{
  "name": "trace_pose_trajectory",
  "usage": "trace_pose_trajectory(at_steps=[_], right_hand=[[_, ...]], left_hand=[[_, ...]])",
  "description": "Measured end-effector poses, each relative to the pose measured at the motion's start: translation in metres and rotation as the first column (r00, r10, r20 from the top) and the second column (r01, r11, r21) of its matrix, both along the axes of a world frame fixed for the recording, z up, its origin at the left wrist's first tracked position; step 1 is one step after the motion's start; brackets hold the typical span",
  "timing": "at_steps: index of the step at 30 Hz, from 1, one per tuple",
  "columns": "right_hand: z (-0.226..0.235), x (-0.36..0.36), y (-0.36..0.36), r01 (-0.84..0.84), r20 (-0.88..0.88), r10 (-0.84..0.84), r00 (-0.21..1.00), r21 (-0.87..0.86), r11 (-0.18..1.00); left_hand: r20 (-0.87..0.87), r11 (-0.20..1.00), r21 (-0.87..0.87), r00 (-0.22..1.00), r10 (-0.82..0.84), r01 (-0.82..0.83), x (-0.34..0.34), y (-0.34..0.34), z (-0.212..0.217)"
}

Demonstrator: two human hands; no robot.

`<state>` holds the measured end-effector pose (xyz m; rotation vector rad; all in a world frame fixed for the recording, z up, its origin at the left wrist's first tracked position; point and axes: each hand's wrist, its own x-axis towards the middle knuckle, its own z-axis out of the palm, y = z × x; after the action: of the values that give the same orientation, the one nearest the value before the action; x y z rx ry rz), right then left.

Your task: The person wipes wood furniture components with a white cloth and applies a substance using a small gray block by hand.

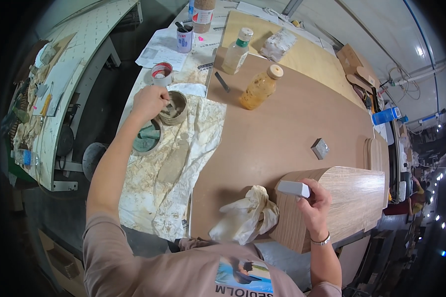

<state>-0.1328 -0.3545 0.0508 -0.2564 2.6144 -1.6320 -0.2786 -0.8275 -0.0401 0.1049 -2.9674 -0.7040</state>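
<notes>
My left hand point(152, 103) is closed, fingertips pinched over the mouth of a round tin point(175, 118) smeared with brownish residue. What those fingers hold, if anything, is too small to make out. Beside it stands another round container point(158, 143) with dark green contents. My right hand point(316, 205) grips a pale grey-white block point(293, 188) just above a rounded wood-grain panel piece point(352, 193). A crumpled white cloth point(245, 218) lies left of that piece, near the table's front edge. Farther back on the brown board rests a small grey block point(320, 148).
A stained white sheet point(203, 138) lies under the tins. On the brown board point(262, 148) stand an amber bottle point(258, 90), a clear bottle with a green-banded neck point(237, 52) and a dark strip point(222, 82). A red-rimmed can point(162, 73) is behind the tins. Another workbench point(84, 94) runs along the left.
</notes>
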Motion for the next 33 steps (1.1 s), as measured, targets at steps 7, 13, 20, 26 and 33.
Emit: trace_pose_trajectory(at_steps=[7, 13, 20, 26, 33], right_hand=[[-0.002, 0.001, 0.001, -0.011, 0.004, 0.011, 1.0, 0.031, 0.999], [0.0, -0.003, -0.009, 0.016, -0.066, -0.015, 0.998, 0.024, 1.0], [0.003, 0.002, -0.002, -0.019, -0.013, 0.02, 1.0, 0.048, 0.999], [-0.002, 0.002, -0.005, -0.02, 0.021, 0.02, 1.0, 0.019, 1.0], [0.004, 0.001, -0.01, 0.03, 0.029, -0.029, 0.999, -0.055, 0.998]], left_hand=[[0.05, 0.99, 0.032, 0.99, 0.134, -0.136, -0.002, 0.001, -0.008], [0.141, 0.867, 0.383, 0.948, 0.285, -0.318, -0.01, -0.032, -0.046], [0.259, 0.512, 0.765, 0.915, 0.31, -0.391, 0.006, -0.042, -0.03], [0.341, 0.38, 0.812, 0.889, 0.306, -0.443, 0.039, -0.047, -0.02], [0.112, 0.65, 0.74, 0.985, 0.134, -0.173, 0.115, -0.006, 0.002]])
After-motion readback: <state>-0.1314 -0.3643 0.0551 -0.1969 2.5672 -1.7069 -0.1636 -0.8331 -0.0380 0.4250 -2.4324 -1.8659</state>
